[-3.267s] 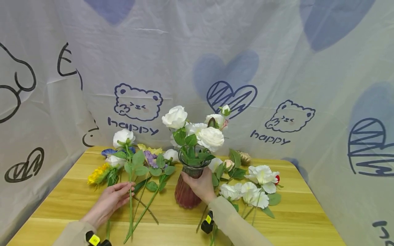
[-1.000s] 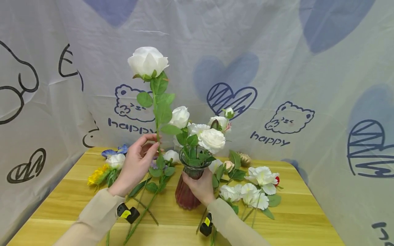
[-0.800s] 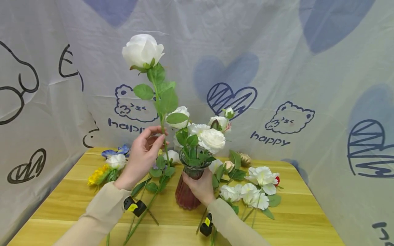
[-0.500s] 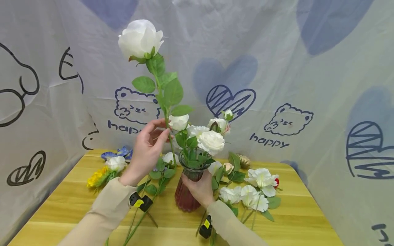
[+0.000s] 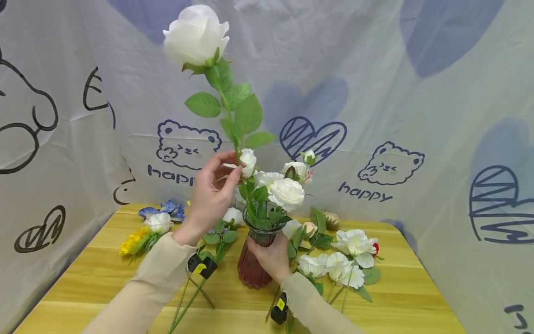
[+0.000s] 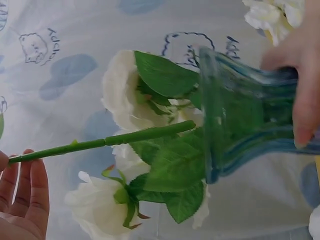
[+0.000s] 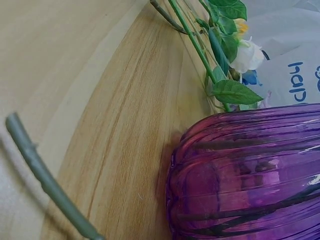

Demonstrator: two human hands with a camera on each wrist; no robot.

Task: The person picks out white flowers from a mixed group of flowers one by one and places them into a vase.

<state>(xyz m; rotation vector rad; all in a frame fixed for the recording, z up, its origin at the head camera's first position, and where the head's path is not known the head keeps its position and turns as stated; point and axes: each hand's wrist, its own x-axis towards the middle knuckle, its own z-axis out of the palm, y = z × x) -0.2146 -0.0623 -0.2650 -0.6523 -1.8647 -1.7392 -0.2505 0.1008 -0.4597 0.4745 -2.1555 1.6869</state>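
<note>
Now carried up and rightward, the long-stemmed white rose [image 5: 224, 74] pinched in my left hand [image 5: 209, 198] has its green stem end [image 6: 185, 127] near the ribbed, red-based glass vase [image 5: 252, 270] my right hand [image 5: 271, 254] grips: seemingly aligned, not yet inserted.

the vase [image 5: 253, 264] looks glossy glass, tabletop [image 5: 384, 301] smooth wood.

This looks like a makeshift filming booth. Pale cloth [image 5: 375, 93], creased and folded, hangs on 3 sides of 1 wood-grained worktop [image 5: 400, 297]. Bears [image 5: 189, 144], hearts [image 5: 313, 139] and the word "happy" are printed on it, a homely pattern. The vase [image 5: 252, 271] and flowers [image 5: 354, 243] suggest a craft corner; 2 wrist cameras [image 5: 202, 266] suggest recording. Cloth hides the room beyond, so home or studio cannot be told.
</note>
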